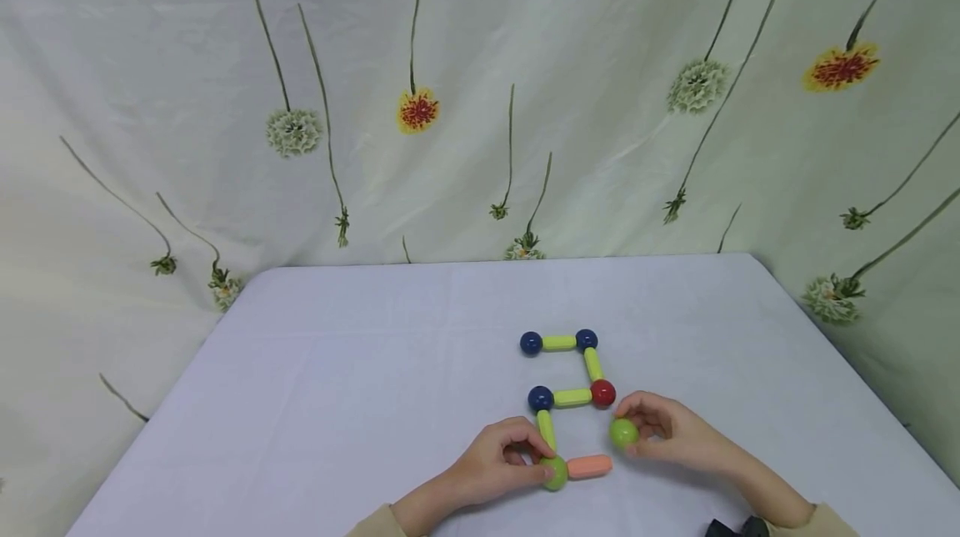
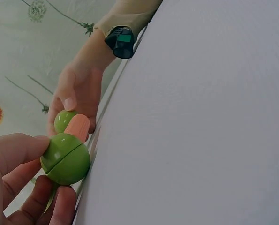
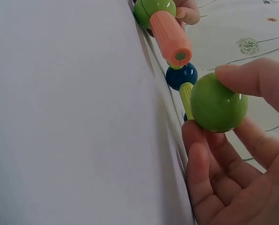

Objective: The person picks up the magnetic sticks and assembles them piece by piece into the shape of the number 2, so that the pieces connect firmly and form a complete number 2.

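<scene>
My left hand (image 1: 504, 460) pinches a green ball (image 1: 556, 474) at the near end of a chain of balls and rods. From that ball an orange rod (image 1: 589, 467) points right, its far end free. In the right wrist view, a small grey disc shows in that end of the orange rod (image 3: 172, 40). My right hand (image 1: 675, 434) pinches a second green ball (image 1: 623, 434) between thumb and fingers, just above and right of the rod's free end and apart from it. A yellow-green rod (image 1: 546, 430) joins the left-hand ball to a dark blue ball (image 1: 541, 398).
Beyond the hands the chain goes on through a yellow-green rod (image 1: 572, 398), a red ball (image 1: 603, 393), and two more dark blue balls, one at the corner (image 1: 587, 340) and one at the far left end (image 1: 531, 343). A white cloth covers the table (image 1: 337, 387); a flowered curtain (image 1: 465, 37) hangs behind.
</scene>
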### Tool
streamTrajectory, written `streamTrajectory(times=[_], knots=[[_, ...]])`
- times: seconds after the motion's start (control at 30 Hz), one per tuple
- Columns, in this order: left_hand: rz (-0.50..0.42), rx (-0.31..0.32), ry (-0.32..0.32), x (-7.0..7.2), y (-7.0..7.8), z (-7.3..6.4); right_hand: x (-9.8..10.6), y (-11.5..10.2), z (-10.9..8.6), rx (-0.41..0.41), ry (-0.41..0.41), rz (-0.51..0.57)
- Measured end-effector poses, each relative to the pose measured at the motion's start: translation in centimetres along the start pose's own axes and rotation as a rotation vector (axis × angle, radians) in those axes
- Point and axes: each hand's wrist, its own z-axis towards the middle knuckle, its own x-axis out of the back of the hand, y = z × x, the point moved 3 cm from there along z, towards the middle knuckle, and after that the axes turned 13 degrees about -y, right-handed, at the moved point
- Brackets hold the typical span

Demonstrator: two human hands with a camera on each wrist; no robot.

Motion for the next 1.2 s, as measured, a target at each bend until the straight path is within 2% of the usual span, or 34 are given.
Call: streamTrajectory(times=[0.17,0.3,0.67,1.2], knots=[[0.002,-0.007,-0.004,-0.04,0.05,0.00,0.02,-0.08,-0.16,0.035,-0.083,-0.030],[0.008,-0.002,-0.008,-0.04,0.10,0.00,-0.04,-0.05,-0.25,0.040,-0.113,-0.036],[0.000,0.009,-0.008,-0.03,0.19,-0.09,-0.21,0.07,-0.26,-0.015,-0.137,-0.062],[-0.004,0.000,-0.010,-0.04,0.04,-0.09,-0.74,0.05,-0.33,-0.038,-0.161,-0.094]])
